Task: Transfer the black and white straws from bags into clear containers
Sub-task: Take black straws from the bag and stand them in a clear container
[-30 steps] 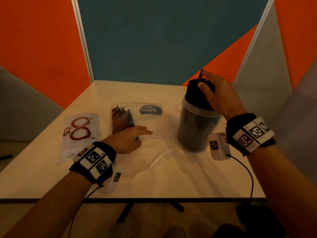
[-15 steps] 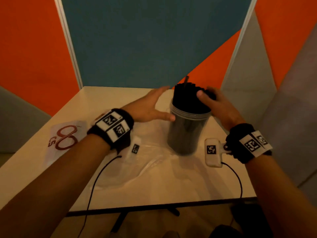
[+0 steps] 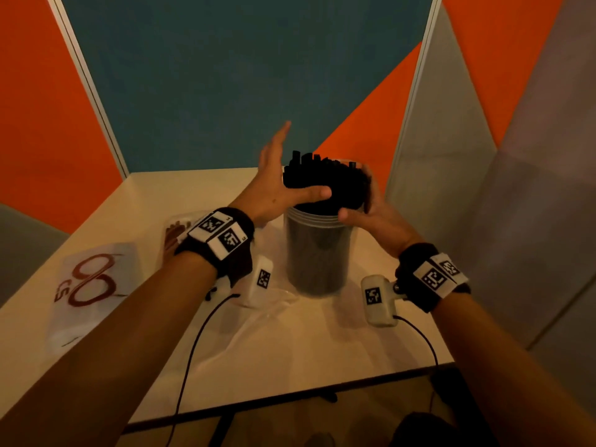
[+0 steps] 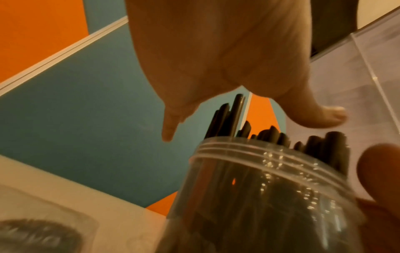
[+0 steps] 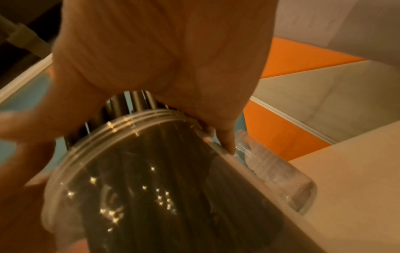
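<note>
A clear container (image 3: 317, 253) stands upright on the table, packed with black straws (image 3: 325, 179) that stick out above its rim. My left hand (image 3: 283, 175) lies flat against the left side of the straw tops, fingers straight and thumb across the front. My right hand (image 3: 367, 201) cups the right side of the bundle with curled fingers. The left wrist view shows the rim of the container (image 4: 259, 171) and the uneven tips of the straws (image 4: 270, 133). In the right wrist view my right hand (image 5: 162, 59) covers the straws (image 5: 129, 102) above the container (image 5: 173, 188).
A second clear container (image 5: 277, 171) with pale contents stands just behind. A bag of brownish straws (image 3: 175, 233) and a flat bag with a red logo (image 3: 93, 285) lie at left. A crumpled clear bag (image 3: 258, 317) spreads in front. The table's front edge (image 3: 290, 393) is near.
My left hand left the bag on the table and rose to the left side of the straw tops. My right hand slid from the top of the bundle to its right side.
</note>
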